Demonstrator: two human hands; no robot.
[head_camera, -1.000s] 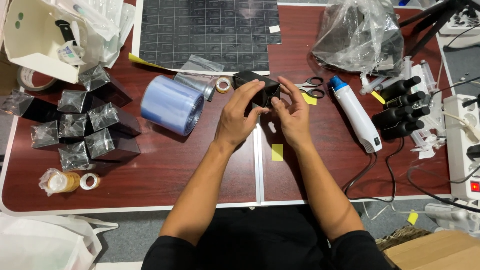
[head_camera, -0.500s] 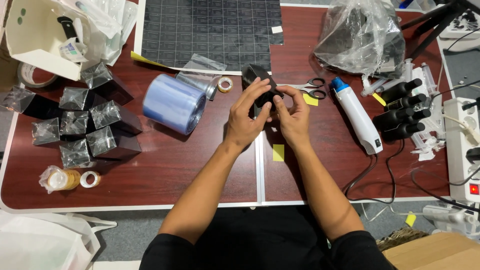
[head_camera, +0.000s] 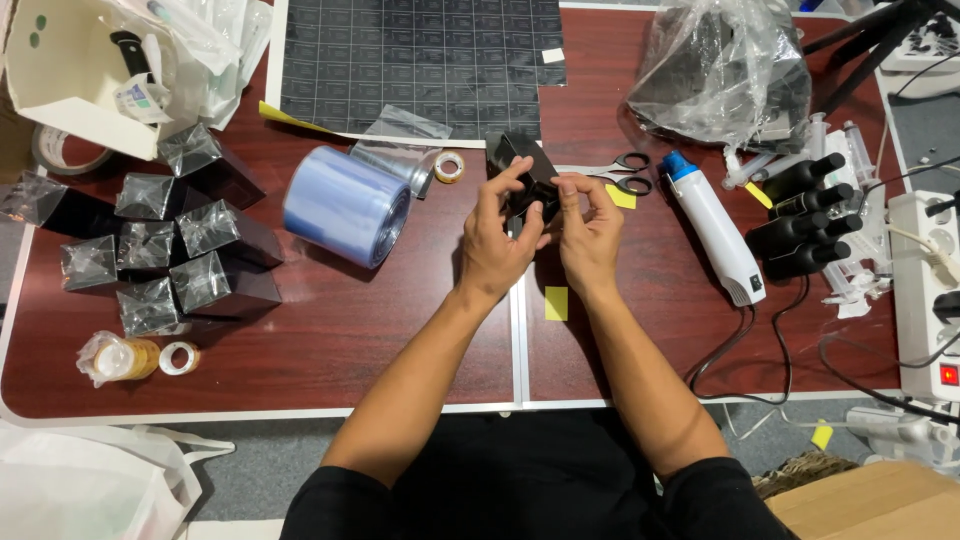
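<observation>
Both hands meet over the middle of the dark red table (head_camera: 330, 350). My left hand (head_camera: 497, 240) and my right hand (head_camera: 588, 225) together grip a small black box (head_camera: 527, 172), tilted, with fingertips pinching its sides. The box's lower part is hidden behind my fingers. A roll of clear bluish film (head_camera: 345, 205) lies left of my left hand. Scissors (head_camera: 625, 172) and a white heat gun with a blue tip (head_camera: 712, 228) lie right of my right hand.
Several film-wrapped black boxes (head_camera: 170, 250) cluster at the left. A black cutting mat (head_camera: 420, 60) lies at the back, a clear plastic bag (head_camera: 725, 70) at back right. Black bottles (head_camera: 805, 215), cables and a power strip (head_camera: 930, 290) sit at right. Tape rolls (head_camera: 180, 357) at front left.
Both hands turned the black box between them and shifted it slightly; my left fingers now reach over its top. Everything else on the table stayed put.
</observation>
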